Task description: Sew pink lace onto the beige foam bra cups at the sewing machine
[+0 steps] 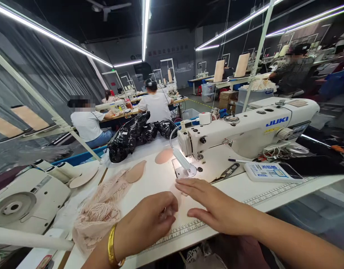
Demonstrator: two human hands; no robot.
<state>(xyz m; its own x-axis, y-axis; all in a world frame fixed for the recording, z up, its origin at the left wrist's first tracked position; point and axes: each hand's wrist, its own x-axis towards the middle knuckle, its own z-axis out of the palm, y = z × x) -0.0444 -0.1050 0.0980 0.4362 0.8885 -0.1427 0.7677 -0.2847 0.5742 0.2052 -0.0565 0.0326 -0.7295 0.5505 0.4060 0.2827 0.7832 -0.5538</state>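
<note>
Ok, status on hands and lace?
Left hand curled, contents unclear. Right hand open before sewing machine. Beige lace to their left. Lamp partly hides needle plate.

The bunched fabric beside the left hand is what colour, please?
The bunched fabric is pale peach-pink, in the head view.

One left hand (152,215) and one right hand (212,204) are showing, with one gold bracelet (111,243). Two smooth pink pieces (135,172) and one lacy heap (100,215) are lying close. One JUKI sewing machine (244,129) is standing nearby, and four large peach thread cones (241,65) are rising. Two white-shirted people (158,106) are sitting ahead. Black bags (127,140) are numbering perhaps three, since their folds are merging.
</note>
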